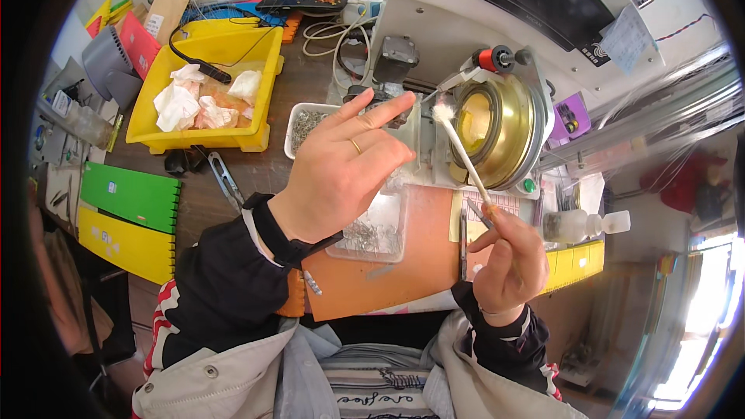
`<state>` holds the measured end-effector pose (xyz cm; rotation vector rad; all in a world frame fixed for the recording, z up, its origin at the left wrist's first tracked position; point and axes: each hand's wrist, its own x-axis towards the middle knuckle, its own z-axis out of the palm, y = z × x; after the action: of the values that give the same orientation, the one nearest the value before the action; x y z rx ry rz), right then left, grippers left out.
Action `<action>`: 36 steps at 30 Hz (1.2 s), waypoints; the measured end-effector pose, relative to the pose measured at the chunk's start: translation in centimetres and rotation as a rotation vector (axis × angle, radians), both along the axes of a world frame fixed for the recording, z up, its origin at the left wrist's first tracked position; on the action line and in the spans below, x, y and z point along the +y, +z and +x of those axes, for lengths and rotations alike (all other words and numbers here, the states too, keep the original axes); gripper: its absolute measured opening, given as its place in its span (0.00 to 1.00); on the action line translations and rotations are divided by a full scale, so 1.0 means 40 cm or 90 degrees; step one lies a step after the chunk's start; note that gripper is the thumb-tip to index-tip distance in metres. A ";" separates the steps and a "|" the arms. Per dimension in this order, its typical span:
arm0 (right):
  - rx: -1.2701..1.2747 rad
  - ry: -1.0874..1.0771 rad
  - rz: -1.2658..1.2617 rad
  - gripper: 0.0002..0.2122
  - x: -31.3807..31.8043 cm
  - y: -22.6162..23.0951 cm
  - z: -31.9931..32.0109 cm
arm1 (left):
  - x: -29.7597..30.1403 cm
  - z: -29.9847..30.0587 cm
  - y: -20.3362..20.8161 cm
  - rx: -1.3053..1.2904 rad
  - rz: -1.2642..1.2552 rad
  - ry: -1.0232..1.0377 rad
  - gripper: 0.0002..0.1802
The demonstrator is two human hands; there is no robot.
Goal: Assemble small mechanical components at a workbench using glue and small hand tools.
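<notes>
My right hand (512, 264) grips the lower end of a thin white stick with a fluffy tip (466, 155), which looks like a brush or large swab. The stick slants up and left, its tip in front of the gold round bowl-like part (516, 128) of a machine. My left hand (341, 163) is raised over the bench, with two fingers stretched towards the machine and the others lower and apart. Nothing shows in it. Below it lies a clear tray of small metal pieces (372, 233). Behind it stands a white tray of similar pieces (306, 128), partly hidden by the hand.
A yellow bin (264, 136) with crumpled tissues stands at the left, near pliers (223, 178). The machine carries a red spool (495, 59) and a dark screen (543, 0). An orange mat (372, 287) covers the near bench. A clear bottle (574, 225) is at the right.
</notes>
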<state>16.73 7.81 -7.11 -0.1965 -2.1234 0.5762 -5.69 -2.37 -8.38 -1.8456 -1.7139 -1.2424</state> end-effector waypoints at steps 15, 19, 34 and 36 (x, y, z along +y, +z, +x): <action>-0.192 0.009 0.015 0.19 0.010 -0.013 0.000 | 0.006 -0.007 0.010 -0.001 -0.003 -0.017 0.06; -0.558 -0.046 -0.067 0.27 -0.035 -0.043 -0.001 | 0.004 -0.001 0.006 -0.001 -0.006 -0.009 0.07; -0.354 -0.184 0.013 0.41 -0.029 -0.174 0.183 | 0.013 0.002 -0.003 0.037 0.036 0.017 0.08; -0.358 -0.186 -0.002 0.41 -0.027 -0.169 0.186 | 0.011 -0.001 -0.001 0.043 0.041 0.019 0.08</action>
<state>24.16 6.74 -13.86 -0.7293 -2.5639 0.3753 -5.71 -1.91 -8.44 -1.7970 -1.6407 -1.1954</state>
